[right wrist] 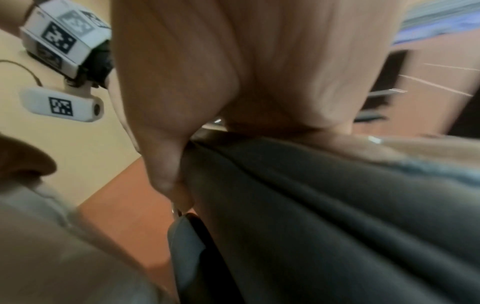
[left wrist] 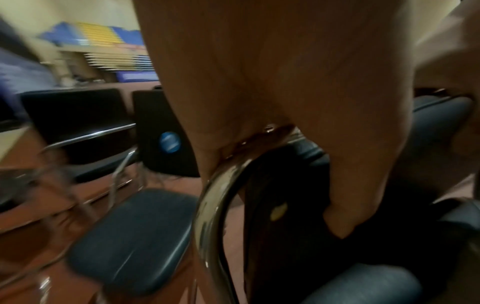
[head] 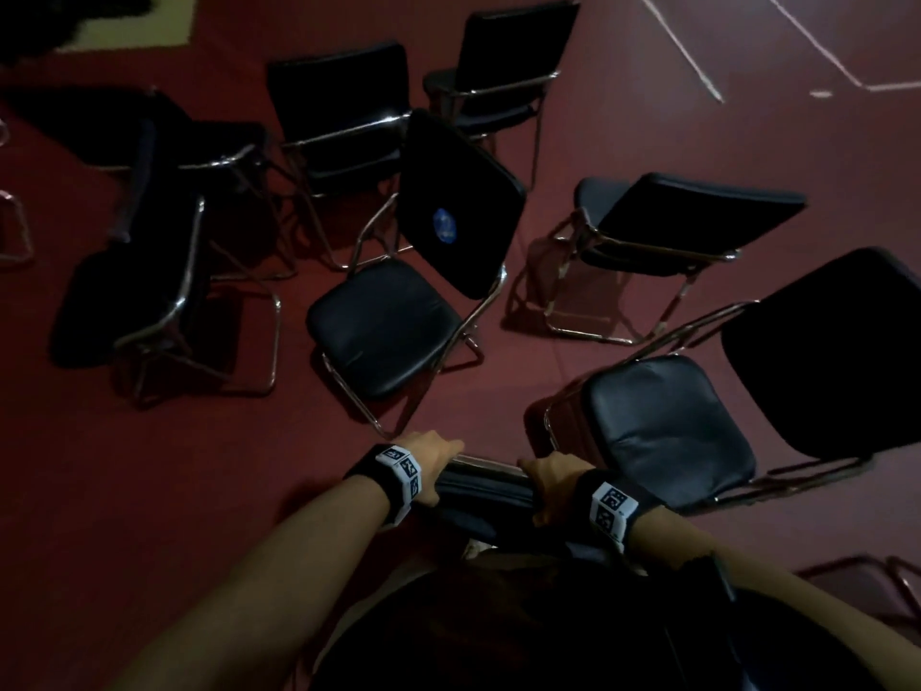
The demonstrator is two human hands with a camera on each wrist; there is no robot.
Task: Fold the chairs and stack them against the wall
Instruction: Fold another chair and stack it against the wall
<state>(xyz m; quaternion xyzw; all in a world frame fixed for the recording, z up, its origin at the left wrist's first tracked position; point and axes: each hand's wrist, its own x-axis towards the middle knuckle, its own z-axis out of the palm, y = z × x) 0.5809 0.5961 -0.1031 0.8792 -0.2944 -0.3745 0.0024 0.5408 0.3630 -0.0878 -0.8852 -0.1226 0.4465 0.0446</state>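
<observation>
While left hand [head: 438, 453] and right hand [head: 553, 478] grip chair [head: 478, 491] | red floor [head: 149, 466] | unfolded chairs [head: 379, 326] around

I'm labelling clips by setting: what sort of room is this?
Probably a hall or meeting room: many black folding chairs stand scattered on a red floor with painted white lines; both hands grip one.

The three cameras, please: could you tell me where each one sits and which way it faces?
Head: worn on the head, looking down at open chairs on the red floor; both forearms and hands show.
Left wrist: along the left hand, which grips the held chair by its chrome frame.
Right wrist: along the right hand on that chair's dark padding.
Shared: head and left wrist both show the blue-stickered chair.
</observation>
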